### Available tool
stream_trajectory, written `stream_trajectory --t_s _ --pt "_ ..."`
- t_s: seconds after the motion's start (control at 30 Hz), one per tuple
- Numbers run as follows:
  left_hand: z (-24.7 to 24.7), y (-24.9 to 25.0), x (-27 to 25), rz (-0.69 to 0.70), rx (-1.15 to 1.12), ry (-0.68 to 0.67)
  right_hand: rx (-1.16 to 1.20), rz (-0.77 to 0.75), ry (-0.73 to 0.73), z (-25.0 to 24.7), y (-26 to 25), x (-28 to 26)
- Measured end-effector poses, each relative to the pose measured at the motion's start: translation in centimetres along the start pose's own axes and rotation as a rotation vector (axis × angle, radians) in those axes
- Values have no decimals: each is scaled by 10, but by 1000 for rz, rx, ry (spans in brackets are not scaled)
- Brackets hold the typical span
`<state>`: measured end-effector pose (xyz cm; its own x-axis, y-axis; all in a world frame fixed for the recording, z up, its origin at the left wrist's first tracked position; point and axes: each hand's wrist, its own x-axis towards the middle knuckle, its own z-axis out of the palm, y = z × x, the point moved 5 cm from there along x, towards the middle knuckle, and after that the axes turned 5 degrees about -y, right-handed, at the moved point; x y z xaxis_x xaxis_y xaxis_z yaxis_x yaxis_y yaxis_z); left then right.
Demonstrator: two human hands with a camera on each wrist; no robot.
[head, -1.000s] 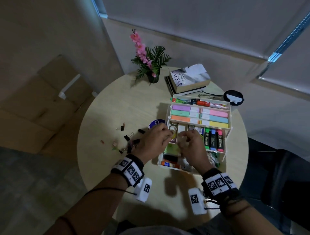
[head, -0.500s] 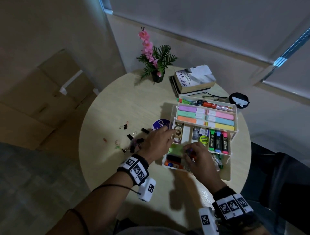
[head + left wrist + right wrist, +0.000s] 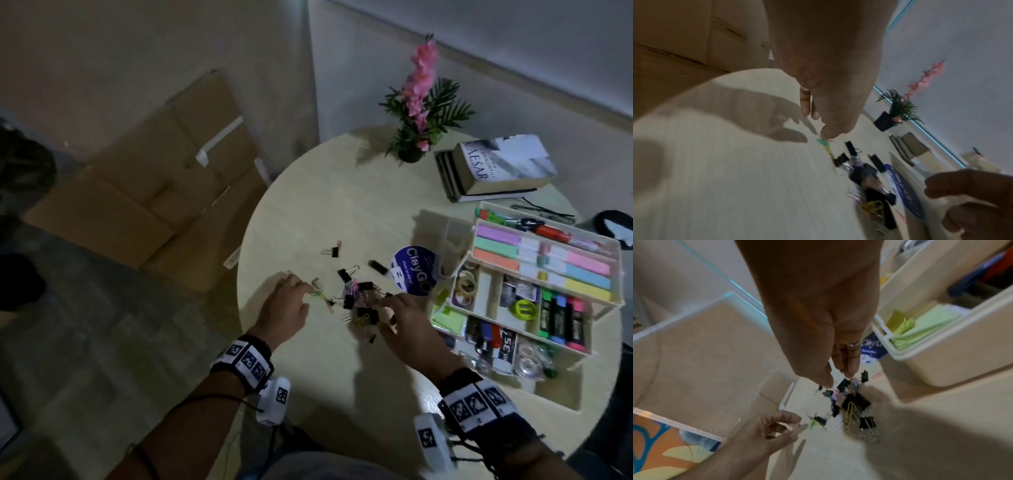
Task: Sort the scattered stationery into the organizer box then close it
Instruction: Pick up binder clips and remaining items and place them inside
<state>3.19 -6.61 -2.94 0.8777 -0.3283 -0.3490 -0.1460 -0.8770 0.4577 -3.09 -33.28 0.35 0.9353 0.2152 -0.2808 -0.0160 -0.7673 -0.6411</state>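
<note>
While both hands hovered, fingers loose and holding nothing | left hand at 9 o'clock of clips, right hand at 3 | box lay open toward table's 3 o'clock edge | bare tabletop toward 12.

The round blue lid on the bench shows "ClayGo" and a small "Z" label. The book spine reads "AESAR", its first letter is cut off.
</note>
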Motion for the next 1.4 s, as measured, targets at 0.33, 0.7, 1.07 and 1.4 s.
stream_trajectory --t_s 0.33,0.7,1.07,1.4 --pt "-8 20 49 163 -57 -43 -95 62 -94 44 -35 69" --pt "-7 55 112 291 81 -82 -246 15 -29 64 -40 68" --pt "5 35 129 264 59 -68 642 307 278 26 -18 53" --pt "-4 43 112 340 -172 1 603 385 418 -7 25 60"
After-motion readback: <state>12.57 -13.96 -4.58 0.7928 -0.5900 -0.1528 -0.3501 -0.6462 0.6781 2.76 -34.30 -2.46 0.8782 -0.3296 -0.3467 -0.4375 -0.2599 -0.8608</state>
